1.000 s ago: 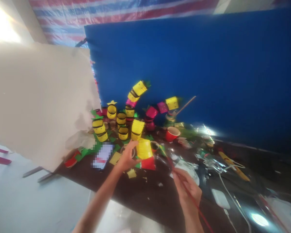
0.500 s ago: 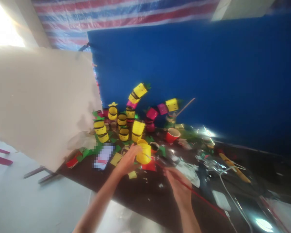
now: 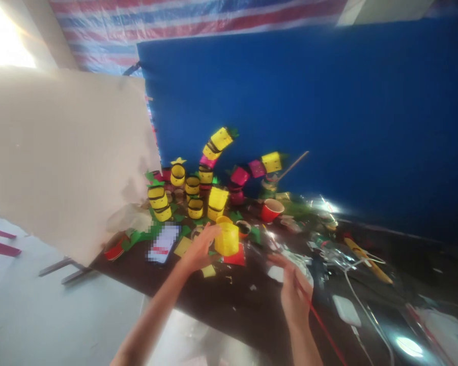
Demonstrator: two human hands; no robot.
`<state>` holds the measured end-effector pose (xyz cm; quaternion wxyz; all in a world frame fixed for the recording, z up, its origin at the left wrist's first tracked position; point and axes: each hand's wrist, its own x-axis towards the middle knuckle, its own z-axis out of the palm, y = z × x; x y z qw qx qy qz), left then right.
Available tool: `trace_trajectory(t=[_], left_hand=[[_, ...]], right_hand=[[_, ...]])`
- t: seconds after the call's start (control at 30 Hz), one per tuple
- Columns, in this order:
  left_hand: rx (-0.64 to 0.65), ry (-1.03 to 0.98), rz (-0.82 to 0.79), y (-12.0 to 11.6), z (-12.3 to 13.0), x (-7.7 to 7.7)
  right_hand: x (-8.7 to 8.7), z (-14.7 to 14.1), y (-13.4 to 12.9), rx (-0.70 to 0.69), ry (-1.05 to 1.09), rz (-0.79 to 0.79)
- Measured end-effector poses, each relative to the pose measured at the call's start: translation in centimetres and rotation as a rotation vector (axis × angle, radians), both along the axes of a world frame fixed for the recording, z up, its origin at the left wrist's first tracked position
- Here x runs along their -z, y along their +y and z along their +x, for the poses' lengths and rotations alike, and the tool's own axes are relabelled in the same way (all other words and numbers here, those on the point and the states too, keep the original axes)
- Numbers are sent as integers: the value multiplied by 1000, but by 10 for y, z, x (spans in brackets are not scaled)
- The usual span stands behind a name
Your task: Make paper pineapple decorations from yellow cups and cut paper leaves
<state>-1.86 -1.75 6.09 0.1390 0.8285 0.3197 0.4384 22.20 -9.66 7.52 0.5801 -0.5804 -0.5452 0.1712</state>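
Observation:
My left hand [image 3: 203, 249] is closed around the side of a short yellow cylinder [image 3: 228, 240], cup-like in shape. In my right hand [image 3: 295, 295] is a thin, red-handled paintbrush [image 3: 322, 325]. The brush points up and away to the left, its tip apart from the cylinder. Below and behind the cylinder lies a red square [image 3: 235, 255]. A small dark-topped pot [image 3: 243, 229] stands just to its right. Yellow paper scraps [image 3: 208, 271] lie near my left hand.
Yellow and black-banded cylinders [image 3: 216, 203] stand at the back, some stacked into curved columns with magenta pieces [image 3: 239, 176]. A red paper cup [image 3: 272, 210] stands behind. A phone [image 3: 164, 244] lies left. A white charger [image 3: 346, 311] with cables, plastic wrapping and a blue board [image 3: 309, 112] surround the right side.
My right hand has moved right with the paintbrush, and the brush tip has come away from the yellow cylinder. My left hand still holds the cylinder, slightly raised.

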Motion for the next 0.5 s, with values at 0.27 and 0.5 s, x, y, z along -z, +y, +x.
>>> trace_trajectory(t=[0.27, 0.5], left_hand=[[127, -54, -41, -13, 1, -20], [178, -9, -111, -27, -1, -41]], right_hand=[[-14, -10, 15, -307, -547, 166], [-26, -11, 26, -377, -666, 125]])
